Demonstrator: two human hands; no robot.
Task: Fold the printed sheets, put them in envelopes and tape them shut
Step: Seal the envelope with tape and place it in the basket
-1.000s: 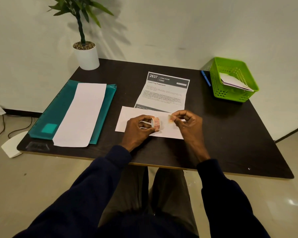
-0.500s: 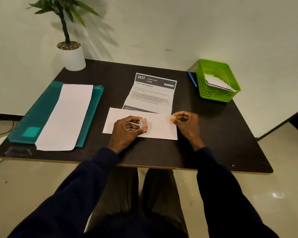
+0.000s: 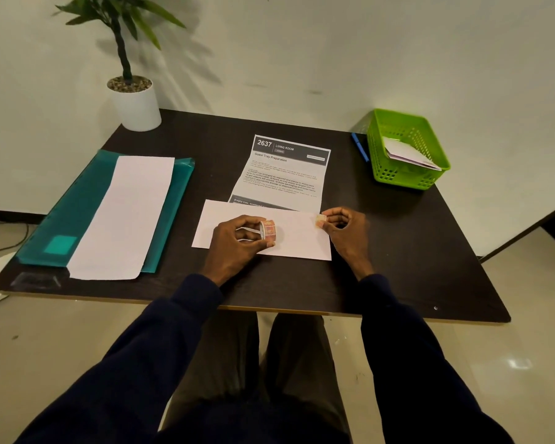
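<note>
A dark rectangular table carries a creased printed white sheet at its middle, its near end under a white paper envelope by the front edge, where the left hand grips a small orange tape roll and the right hand pinches a tape piece

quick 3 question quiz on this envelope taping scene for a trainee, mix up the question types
1. Multiple choice: what does the left hand grip? A) scissors B) the tape roll C) a stapler
2. True or false: the printed sheet is already inside the envelope.
3. Fill the gap: the right hand pinches a small piece of ____.

Key
1. B
2. False: it lies open on the table, its near end under the envelope.
3. tape
</note>
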